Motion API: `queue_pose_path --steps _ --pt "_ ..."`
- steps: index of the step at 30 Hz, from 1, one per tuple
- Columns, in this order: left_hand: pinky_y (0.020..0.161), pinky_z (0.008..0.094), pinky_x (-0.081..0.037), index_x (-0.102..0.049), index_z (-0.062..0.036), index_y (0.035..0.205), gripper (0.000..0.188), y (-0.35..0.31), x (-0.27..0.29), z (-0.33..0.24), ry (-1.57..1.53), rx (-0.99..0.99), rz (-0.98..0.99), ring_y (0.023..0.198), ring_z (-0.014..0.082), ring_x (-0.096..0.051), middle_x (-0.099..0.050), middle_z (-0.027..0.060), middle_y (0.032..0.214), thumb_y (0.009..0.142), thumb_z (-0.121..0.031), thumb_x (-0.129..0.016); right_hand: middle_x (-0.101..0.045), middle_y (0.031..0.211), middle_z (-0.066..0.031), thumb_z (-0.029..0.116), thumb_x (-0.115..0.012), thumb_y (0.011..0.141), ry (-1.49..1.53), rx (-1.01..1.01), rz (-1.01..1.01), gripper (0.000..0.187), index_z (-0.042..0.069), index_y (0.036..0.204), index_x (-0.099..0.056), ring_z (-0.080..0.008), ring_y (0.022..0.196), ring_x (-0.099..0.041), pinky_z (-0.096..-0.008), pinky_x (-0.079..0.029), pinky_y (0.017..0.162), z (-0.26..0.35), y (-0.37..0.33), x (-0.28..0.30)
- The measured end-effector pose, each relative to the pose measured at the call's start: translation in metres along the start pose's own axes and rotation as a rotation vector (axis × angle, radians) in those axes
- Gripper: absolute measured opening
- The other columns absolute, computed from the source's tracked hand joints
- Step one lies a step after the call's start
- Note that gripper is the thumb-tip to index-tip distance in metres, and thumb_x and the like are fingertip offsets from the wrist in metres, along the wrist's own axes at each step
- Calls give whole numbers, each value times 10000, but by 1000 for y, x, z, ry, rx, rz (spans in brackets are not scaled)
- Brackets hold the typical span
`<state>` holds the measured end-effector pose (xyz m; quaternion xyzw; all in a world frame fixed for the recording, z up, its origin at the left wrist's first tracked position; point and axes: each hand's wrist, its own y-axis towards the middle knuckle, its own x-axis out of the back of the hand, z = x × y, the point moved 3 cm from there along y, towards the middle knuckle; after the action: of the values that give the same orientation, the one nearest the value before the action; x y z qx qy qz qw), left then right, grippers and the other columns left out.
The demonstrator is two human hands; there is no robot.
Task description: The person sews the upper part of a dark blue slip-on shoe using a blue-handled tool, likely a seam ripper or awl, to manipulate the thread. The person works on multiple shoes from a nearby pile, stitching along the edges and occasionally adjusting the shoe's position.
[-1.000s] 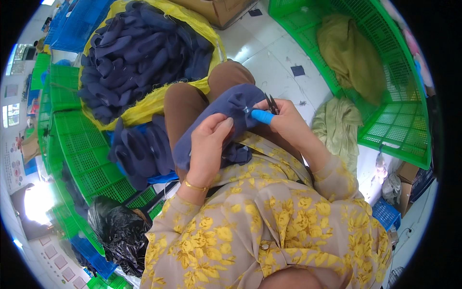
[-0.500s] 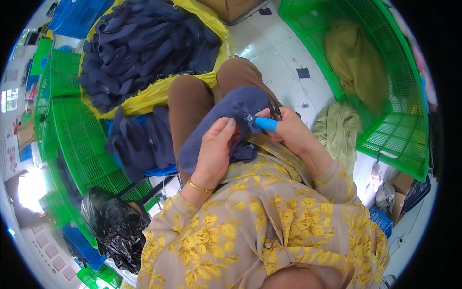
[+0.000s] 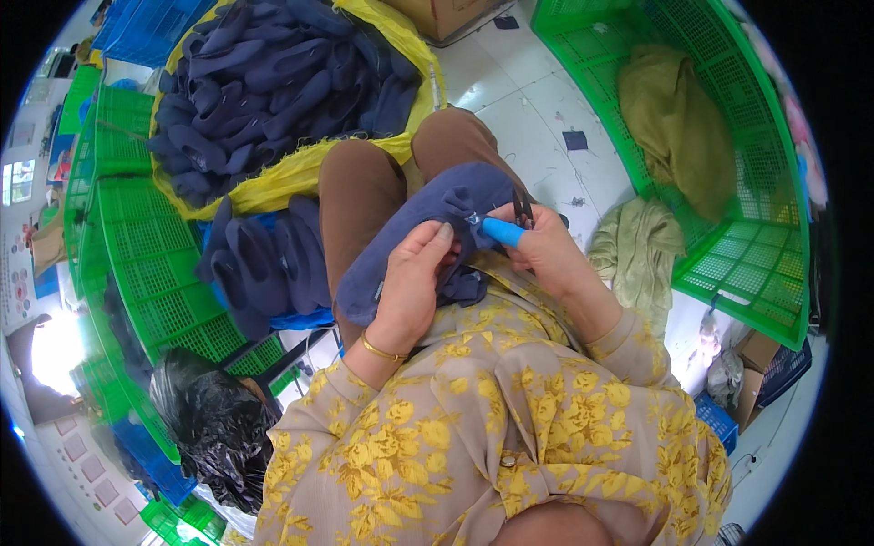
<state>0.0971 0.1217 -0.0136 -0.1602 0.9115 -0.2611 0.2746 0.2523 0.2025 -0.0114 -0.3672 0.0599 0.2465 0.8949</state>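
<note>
A navy fabric slipper [image 3: 414,206] with a gathered, bow-like detail lies across my lap, its long side slanting up to the right. My left hand [image 3: 408,284] is closed on its near edge, thumb on top, with a gold bangle at the wrist. At the slipper's right part, my right hand [image 3: 557,257], one finger wrapped in blue, pinches the cloth beside a small whitish spot. Dark thread snips [image 3: 522,207] are tucked in that hand, blades pointing away from me; their handles are hidden in the palm.
A yellow sack [image 3: 423,86] full of navy slippers [image 3: 273,82] stands ahead on the left. More slippers [image 3: 264,264] stand upright beside my left knee. Green crates [image 3: 137,264] line the left; another green crate [image 3: 746,264] at right holds olive cloth [image 3: 674,127]. A black plastic bag [image 3: 214,437] sits lower left.
The view has shifted slightly. Both hands keep the same hold on the slipper, with almost no other movement.
</note>
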Motion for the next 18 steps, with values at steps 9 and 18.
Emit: queue_pose_path --steps 9,18 --pt "643 187 -365 -644 -82 868 124 -3 -22 -12 120 -68 -102 686 36 -448 -566 -54 757 883 -181 -718 -656 866 -13 89 -679 864 -194 278 -98 113 -6 924 -671 -71 785 -542 -241 -461 695 -5 -1 -4" --pt "638 187 -381 -644 -89 917 65 -5 -24 -9 54 -41 -128 681 32 -481 -596 -53 788 909 -149 -666 -558 631 -9 91 -691 833 -404 396 -197 95 22 865 -634 -57 578 -445 -265 -384 531 -9 -10 -15"
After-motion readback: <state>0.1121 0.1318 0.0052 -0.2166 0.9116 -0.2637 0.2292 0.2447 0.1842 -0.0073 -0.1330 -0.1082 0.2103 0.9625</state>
